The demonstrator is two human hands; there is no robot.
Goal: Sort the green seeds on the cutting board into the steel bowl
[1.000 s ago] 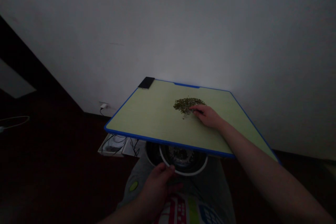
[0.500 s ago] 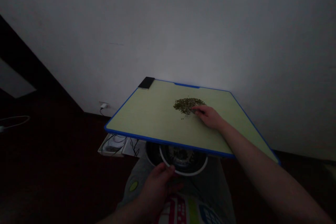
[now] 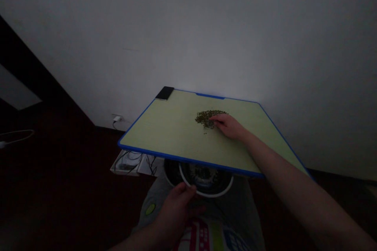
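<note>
A low heap of small greenish-brown grains lies spread on the pale yellow tabletop. My right hand reaches over the table from the right, its fingertips drawn together at the near side of the heap. Whatever is between them is too small and dark to make out. Below the table's front edge, my left hand grips the near left part of a bowl's white rim, thumb uppermost. The bowl is dark inside with pale bits in it, and the tabletop hides its far side.
The folding table has a blue edge and stands against a white wall. A dark phone or tablet lies at its far left corner. Another dark bowl sits partly behind the held one. A box with cables lies below left.
My right hand has slid slightly left across the near side of the grains. My left hand still holds the bowl rim in the same place.
</note>
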